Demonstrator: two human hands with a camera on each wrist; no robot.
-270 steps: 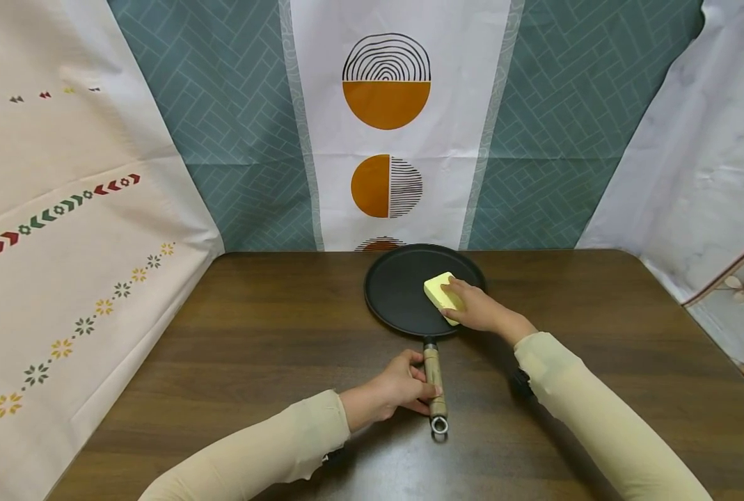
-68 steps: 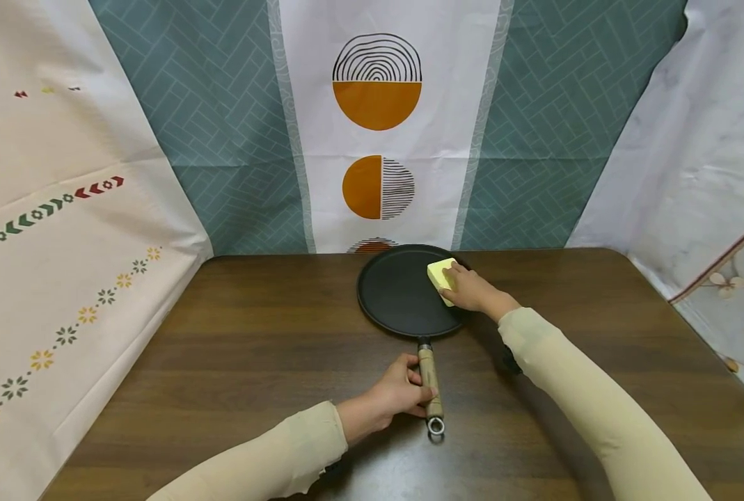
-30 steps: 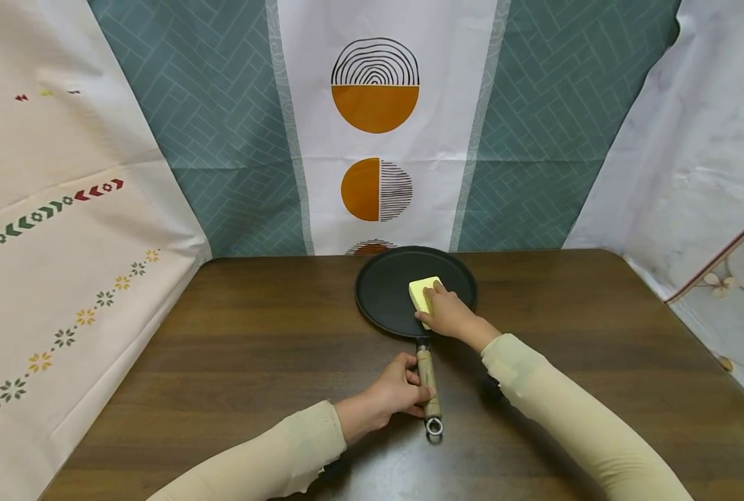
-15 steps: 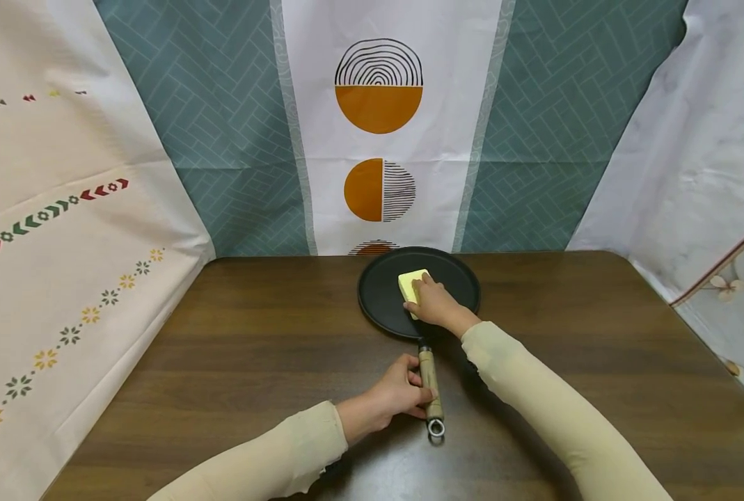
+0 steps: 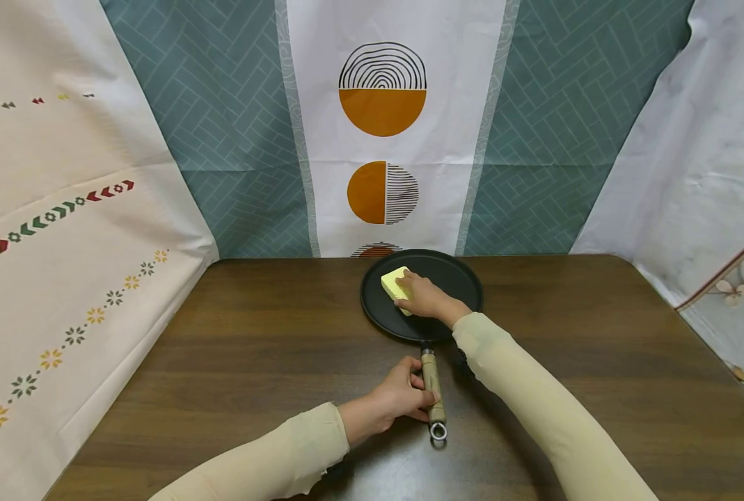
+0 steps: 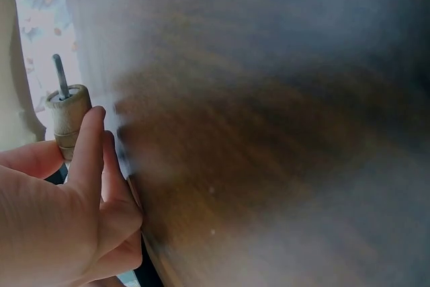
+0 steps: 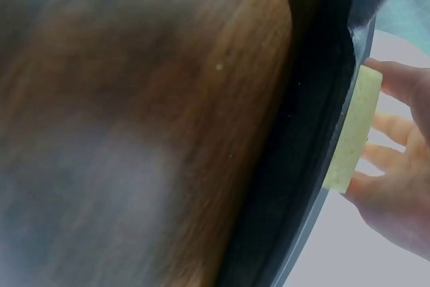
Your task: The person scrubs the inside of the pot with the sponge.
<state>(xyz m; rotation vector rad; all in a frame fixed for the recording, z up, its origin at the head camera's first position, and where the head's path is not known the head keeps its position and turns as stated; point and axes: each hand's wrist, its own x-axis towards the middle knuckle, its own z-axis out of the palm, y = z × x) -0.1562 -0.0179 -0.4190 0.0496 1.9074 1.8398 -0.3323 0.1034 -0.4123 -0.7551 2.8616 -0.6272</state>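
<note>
A flat round black frying pan [image 5: 452,285] with a wooden handle [image 5: 431,372] and a metal hanging ring lies toward the far side of the table. My left hand [image 5: 395,395] grips the handle from its left side; in the left wrist view the handle's ring end [image 6: 68,109] sticks up between thumb and fingers. On the left part of the pan, my right hand [image 5: 426,298] holds a pale yellow sponge [image 5: 391,280] against the cooking surface. The right wrist view shows the sponge [image 7: 354,129] pinched between thumb and fingertips, its face flat on the pan [image 7: 295,132].
The brown wooden table [image 5: 252,334] extends to both sides of the pan. Along its back edge hangs a teal and white patterned cloth [image 5: 240,139]. Cream embroidered fabric [image 5: 96,243] covers the left side, pale fabric [image 5: 691,188] the right.
My right hand has slid the sponge from the pan's right side, nearer to the handle, across to its left side. My left hand has stayed on the handle.
</note>
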